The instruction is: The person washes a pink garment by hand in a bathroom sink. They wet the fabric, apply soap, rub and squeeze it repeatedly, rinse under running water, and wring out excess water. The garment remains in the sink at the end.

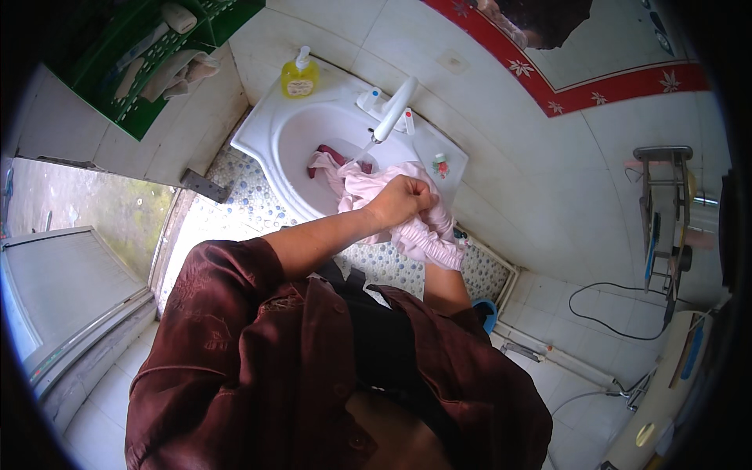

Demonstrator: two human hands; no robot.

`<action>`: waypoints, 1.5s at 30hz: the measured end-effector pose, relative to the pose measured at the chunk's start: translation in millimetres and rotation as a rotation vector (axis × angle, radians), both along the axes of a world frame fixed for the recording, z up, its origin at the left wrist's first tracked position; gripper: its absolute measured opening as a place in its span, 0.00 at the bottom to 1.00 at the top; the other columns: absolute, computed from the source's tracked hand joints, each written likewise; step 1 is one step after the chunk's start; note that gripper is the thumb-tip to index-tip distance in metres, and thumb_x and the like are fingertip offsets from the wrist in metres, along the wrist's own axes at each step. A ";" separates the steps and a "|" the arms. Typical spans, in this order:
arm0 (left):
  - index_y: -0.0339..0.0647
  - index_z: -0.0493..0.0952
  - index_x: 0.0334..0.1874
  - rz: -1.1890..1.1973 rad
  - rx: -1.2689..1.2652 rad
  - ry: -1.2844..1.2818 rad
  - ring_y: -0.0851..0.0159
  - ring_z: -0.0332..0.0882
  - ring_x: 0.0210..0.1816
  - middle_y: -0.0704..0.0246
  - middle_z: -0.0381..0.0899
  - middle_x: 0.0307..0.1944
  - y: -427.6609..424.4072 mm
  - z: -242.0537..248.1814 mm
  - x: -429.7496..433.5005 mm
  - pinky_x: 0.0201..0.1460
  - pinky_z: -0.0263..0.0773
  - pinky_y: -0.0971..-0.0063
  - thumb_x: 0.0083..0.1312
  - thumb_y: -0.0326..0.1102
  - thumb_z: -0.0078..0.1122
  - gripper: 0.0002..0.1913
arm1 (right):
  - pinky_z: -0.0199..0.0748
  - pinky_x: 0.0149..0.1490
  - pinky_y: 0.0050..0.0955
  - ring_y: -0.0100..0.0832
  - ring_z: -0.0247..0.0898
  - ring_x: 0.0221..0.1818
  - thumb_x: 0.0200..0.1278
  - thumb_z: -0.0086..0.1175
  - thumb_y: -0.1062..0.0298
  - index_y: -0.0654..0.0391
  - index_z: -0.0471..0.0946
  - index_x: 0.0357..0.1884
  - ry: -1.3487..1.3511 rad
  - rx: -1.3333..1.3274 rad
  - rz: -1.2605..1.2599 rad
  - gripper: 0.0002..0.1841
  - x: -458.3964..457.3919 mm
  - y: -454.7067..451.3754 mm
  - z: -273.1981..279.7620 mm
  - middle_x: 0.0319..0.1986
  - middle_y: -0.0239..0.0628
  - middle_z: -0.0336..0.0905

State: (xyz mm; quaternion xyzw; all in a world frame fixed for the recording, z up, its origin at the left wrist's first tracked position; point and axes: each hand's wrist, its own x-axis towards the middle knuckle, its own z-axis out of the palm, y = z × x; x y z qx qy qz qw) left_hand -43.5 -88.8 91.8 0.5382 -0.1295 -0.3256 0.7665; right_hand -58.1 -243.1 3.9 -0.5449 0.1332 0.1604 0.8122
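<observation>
My left hand (pixel 404 201) pinches a pale pink garment (pixel 385 178) at the front right of a white washbasin (pixel 294 176). The garment's gathered, elastic-looking end (pixel 440 252) hangs over the basin's front edge. My right forearm (pixel 445 288) reaches up under that end, and the cloth hides my right hand. Water runs from the white faucet (pixel 399 108) into the bowl, beside part of the pink cloth. A dark red cloth (pixel 332 154) lies in the bowl, partly under the pink one.
A yellow soap pump bottle (pixel 300 76) stands on the basin's back left corner. On the right rim is a small green-capped container (pixel 440 164). A green wall shelf (pixel 135 76) holds a towel (pixel 182 73). A red-framed mirror (pixel 617 35) hangs above. A blue container (pixel 487 314) is beside my right arm.
</observation>
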 end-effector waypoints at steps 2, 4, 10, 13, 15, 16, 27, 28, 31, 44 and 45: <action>0.34 0.74 0.23 -0.065 -0.094 0.040 0.79 0.69 0.23 0.75 0.74 0.20 0.7 -0.5 -1.6 0.28 0.66 0.83 0.61 0.29 0.53 0.09 | 0.69 0.43 0.21 0.22 0.67 0.38 0.67 0.44 0.54 0.58 0.71 0.42 -0.006 -0.012 0.034 0.16 -0.8 -1.6 -5.4 0.35 0.31 0.71; 0.34 0.74 0.22 -0.075 -0.055 0.073 0.79 0.69 0.23 0.75 0.74 0.20 6.0 13.8 -1.0 0.27 0.65 0.83 0.58 0.27 0.52 0.07 | 0.69 0.43 0.21 0.23 0.67 0.38 0.67 0.44 0.54 0.58 0.71 0.42 -0.005 -0.028 0.049 0.16 -1.0 4.7 4.3 0.35 0.31 0.71; 0.36 0.70 0.18 -0.310 -0.178 -0.106 0.81 0.63 0.21 0.78 0.66 0.15 -6.5 36.1 -31.0 0.25 0.62 0.83 0.56 0.25 0.51 0.09 | 0.69 0.43 0.21 0.23 0.68 0.39 0.67 0.44 0.54 0.58 0.71 0.42 -0.036 -0.092 0.115 0.16 5.8 18.8 22.7 0.36 0.32 0.71; 0.36 0.68 0.17 -0.370 -0.122 -0.190 0.82 0.61 0.21 0.79 0.64 0.14 -7.5 35.5 -37.6 0.25 0.60 0.83 0.58 0.28 0.52 0.11 | 0.69 0.44 0.22 0.24 0.68 0.39 0.67 0.44 0.54 0.58 0.71 0.42 -0.092 -0.173 0.200 0.16 7.5 24.6 34.2 0.36 0.32 0.71; 0.37 0.68 0.17 -0.348 -0.109 -0.169 0.82 0.60 0.21 0.79 0.64 0.14 -3.1 41.3 -33.3 0.24 0.60 0.82 0.59 0.29 0.53 0.13 | 0.69 0.44 0.22 0.24 0.68 0.39 0.67 0.44 0.54 0.58 0.71 0.42 -0.130 -0.258 0.268 0.17 12.2 25.8 46.0 0.36 0.32 0.71; 0.37 0.68 0.16 -0.338 -0.092 -0.170 0.82 0.60 0.20 0.79 0.64 0.14 -0.8 46.4 -33.4 0.24 0.59 0.82 0.60 0.31 0.54 0.14 | 0.69 0.44 0.22 0.24 0.68 0.39 0.67 0.44 0.54 0.58 0.71 0.42 -0.147 -0.299 0.292 0.17 14.9 26.6 50.7 0.37 0.32 0.71; 0.37 0.73 0.21 -0.150 0.123 0.002 0.76 0.67 0.24 0.73 0.73 0.21 9.1 -5.1 -28.3 0.30 0.67 0.76 0.61 0.43 0.58 0.16 | 0.70 0.45 0.23 0.25 0.68 0.40 0.67 0.44 0.53 0.59 0.71 0.42 -0.241 -0.497 0.514 0.17 40.2 25.5 79.4 0.38 0.33 0.71; 0.37 0.73 0.24 0.003 0.221 0.170 0.74 0.69 0.25 0.72 0.74 0.22 14.6 -1.9 -24.7 0.31 0.69 0.75 0.61 0.44 0.58 0.17 | 0.70 0.45 0.23 0.25 0.68 0.41 0.66 0.44 0.53 0.59 0.71 0.42 -0.240 -0.489 0.496 0.17 40.6 24.4 79.3 0.38 0.34 0.71; 0.37 0.77 0.35 0.238 0.311 0.624 0.71 0.75 0.29 0.67 0.77 0.25 27.7 -11.1 -5.0 0.32 0.72 0.71 0.62 0.47 0.57 0.17 | 0.70 0.45 0.23 0.26 0.68 0.41 0.66 0.44 0.53 0.59 0.71 0.43 -0.236 -0.450 0.425 0.17 35.9 26.1 78.5 0.38 0.34 0.72; 0.27 0.79 0.38 -0.183 0.560 0.216 0.65 0.78 0.30 0.58 0.81 0.31 25.5 -81.3 -22.9 0.35 0.72 0.71 0.60 0.41 0.57 0.18 | 0.70 0.47 0.24 0.27 0.68 0.42 0.66 0.44 0.53 0.59 0.71 0.43 -0.079 -0.037 0.033 0.18 47.3 2.6 77.3 0.39 0.35 0.72; 0.29 0.79 0.38 -0.188 0.582 0.076 0.65 0.78 0.31 0.58 0.81 0.31 25.6 -96.0 -20.9 0.36 0.72 0.71 0.60 0.41 0.55 0.17 | 0.70 0.47 0.24 0.27 0.68 0.42 0.66 0.44 0.53 0.59 0.71 0.43 -0.056 0.025 0.002 0.18 51.5 3.0 73.4 0.39 0.35 0.72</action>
